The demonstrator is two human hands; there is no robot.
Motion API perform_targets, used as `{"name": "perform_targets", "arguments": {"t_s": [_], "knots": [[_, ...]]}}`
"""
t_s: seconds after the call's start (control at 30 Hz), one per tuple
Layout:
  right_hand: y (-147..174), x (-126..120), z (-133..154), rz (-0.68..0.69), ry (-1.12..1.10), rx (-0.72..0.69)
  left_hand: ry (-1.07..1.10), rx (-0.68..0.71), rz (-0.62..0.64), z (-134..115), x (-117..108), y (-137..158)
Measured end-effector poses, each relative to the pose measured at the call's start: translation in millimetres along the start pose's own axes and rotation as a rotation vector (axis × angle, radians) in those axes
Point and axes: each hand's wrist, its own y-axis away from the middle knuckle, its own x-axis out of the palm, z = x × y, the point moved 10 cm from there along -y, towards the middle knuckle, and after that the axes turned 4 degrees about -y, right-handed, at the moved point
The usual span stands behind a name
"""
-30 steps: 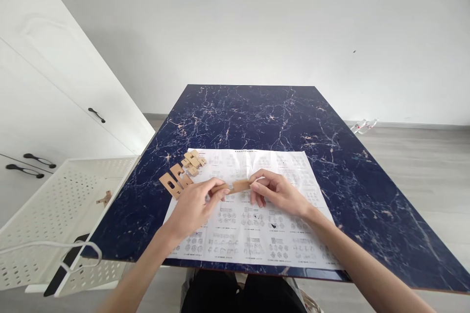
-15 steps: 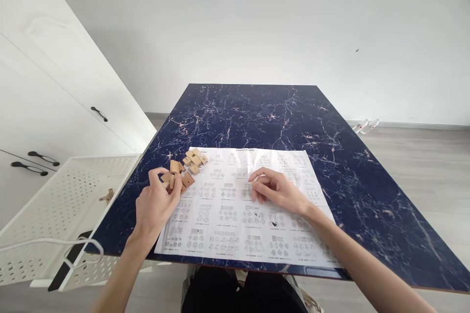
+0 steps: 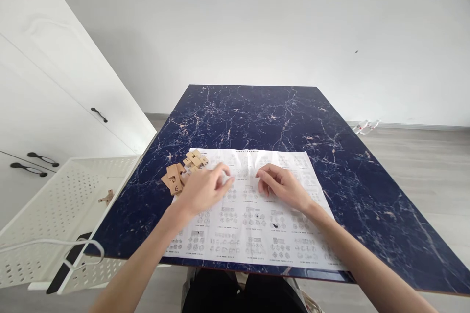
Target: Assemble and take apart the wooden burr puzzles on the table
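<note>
My left hand (image 3: 207, 188) is over the left part of a printed paper sheet (image 3: 235, 249). Its thumb and index finger are parted, and nothing shows between them. Just left of it lie light-brown wooden puzzle pieces (image 3: 174, 179) with notches and printed marks. Behind that hand, an interlocked cluster of paler wooden blocks (image 3: 196, 157) sits on the sheet's far left corner, partly hidden. My right hand (image 3: 282, 187) rests on the right half of the sheet. Its fingers are loosely curled in, with the thumb close to the index finger and no object visible in them.
The sheet covers the near part of a dark blue marble-patterned table (image 3: 249, 112). On the left stand a white cabinet (image 3: 55, 73) and a perforated white basket (image 3: 55, 190) holding a small wooden piece (image 3: 106, 197). A white cable (image 3: 47, 241) crosses the basket's near end.
My left hand has let go of the brown wooden pieces and moved right over the sheet. Those pieces now lie on the table. My right hand has shifted slightly right, its fingers more curled.
</note>
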Motion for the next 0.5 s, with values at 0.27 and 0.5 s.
{"name": "perform_targets", "arguments": {"t_s": [0.27,0.5], "knots": [[-7,-18,-11,-0.102,0.148,0.002,-0.024,0.144,-0.021,-15,41,-37],[-6,-14,-6,-0.108,0.213,-0.004,-0.015,0.178,-0.034,-14,38,-30]]}}
